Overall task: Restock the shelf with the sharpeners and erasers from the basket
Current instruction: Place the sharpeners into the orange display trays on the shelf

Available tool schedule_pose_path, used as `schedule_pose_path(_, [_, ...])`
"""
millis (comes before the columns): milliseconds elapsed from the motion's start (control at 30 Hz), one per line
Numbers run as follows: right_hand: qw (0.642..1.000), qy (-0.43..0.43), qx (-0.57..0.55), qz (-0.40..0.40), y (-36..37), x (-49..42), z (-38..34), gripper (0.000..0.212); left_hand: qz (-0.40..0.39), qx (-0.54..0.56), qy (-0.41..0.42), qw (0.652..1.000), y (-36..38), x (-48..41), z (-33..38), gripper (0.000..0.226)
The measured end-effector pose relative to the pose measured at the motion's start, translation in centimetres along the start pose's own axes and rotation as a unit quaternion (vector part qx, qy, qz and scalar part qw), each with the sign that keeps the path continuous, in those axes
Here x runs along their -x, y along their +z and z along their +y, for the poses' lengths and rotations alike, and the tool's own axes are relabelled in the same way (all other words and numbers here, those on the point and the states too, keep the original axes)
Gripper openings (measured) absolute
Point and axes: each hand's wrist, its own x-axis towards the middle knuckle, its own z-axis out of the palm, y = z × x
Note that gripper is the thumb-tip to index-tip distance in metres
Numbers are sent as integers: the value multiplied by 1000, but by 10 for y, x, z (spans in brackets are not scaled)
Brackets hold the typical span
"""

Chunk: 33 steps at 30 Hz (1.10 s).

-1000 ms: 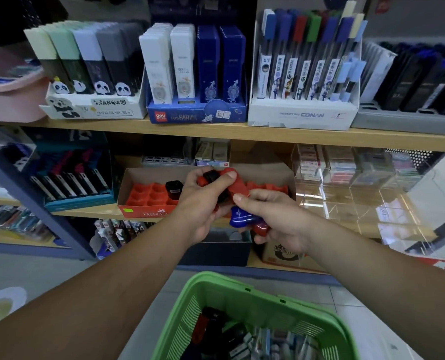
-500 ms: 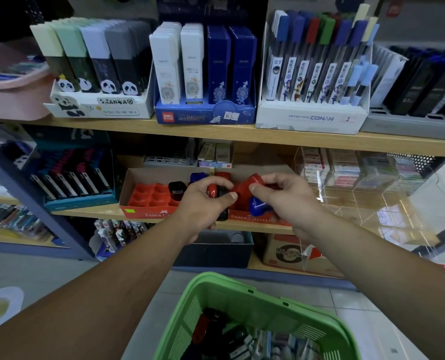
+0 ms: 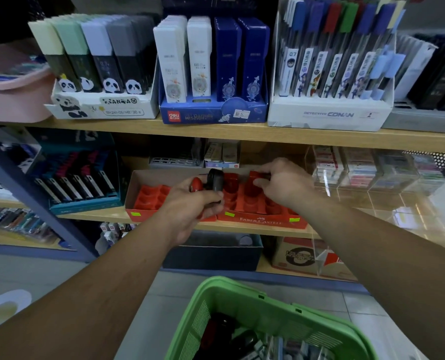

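A red Faber-Castell display tray (image 3: 261,220) with moulded slots sits on the middle shelf. My left hand (image 3: 190,206) grips a red sharpener (image 3: 196,183) and a black sharpener (image 3: 216,180) over the tray's left half. My right hand (image 3: 281,181) pinches a red sharpener (image 3: 254,178) above the tray's back row. Another red sharpener (image 3: 230,179) stands in a slot between my hands. The green basket (image 3: 242,294) is at the bottom, holding several more sharpeners and erasers (image 3: 242,339).
Pen and lead boxes (image 3: 213,74) line the upper shelf. Clear acrylic bins (image 3: 359,172) with small items stand right of the tray. A teal box of cutters (image 3: 83,183) sits to its left. A dark box (image 3: 211,253) is on the lower shelf.
Both hands have moved forward over the tray. The blue sharpener that my right hand held is out of sight; that hand now pinches only a red one.
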Motion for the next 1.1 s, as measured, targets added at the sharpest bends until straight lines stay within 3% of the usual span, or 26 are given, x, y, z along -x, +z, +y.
schedule_pose_path(100, [998, 4, 54, -13, -6, -3, -1, 37, -6, -47, 1, 999, -3, 0, -2, 37])
schedule_pose_path(333, [989, -3, 146, -32, -2, -8, -12, 44, 62, -131, 29, 989, 1, -3, -7, 37])
schedule_pose_path(433, [992, -29, 120, -32, 1, -4, -11, 51, 68, -158, 42, 984, -1, -3, -8, 42])
schedule_pose_path(600, [986, -158, 47, 33, -9, 10, -4, 53, 90, -165, 62, 980, 1, -2, -6, 37])
schedule_pose_path(733, [969, -245, 43, 0, -20, 18, -10, 50, 100, -179, 86, 975, 8, -2, -3, 19])
schedule_pose_path(833, [959, -276, -60, -14, -10, 24, -17, 52, 85, -199, 121, 969, 15, -2, -2, 16])
schedule_pose_path(967, [957, -240, -162, 28, 4, 16, -15, 27, 63, -120, 92, 986, 17, -5, 3, 31])
schedule_pose_path(1100, [966, -132, -224, -21, 8, 9, -11, 16, 81, -33, -9, 996, 1, -3, 5, 24])
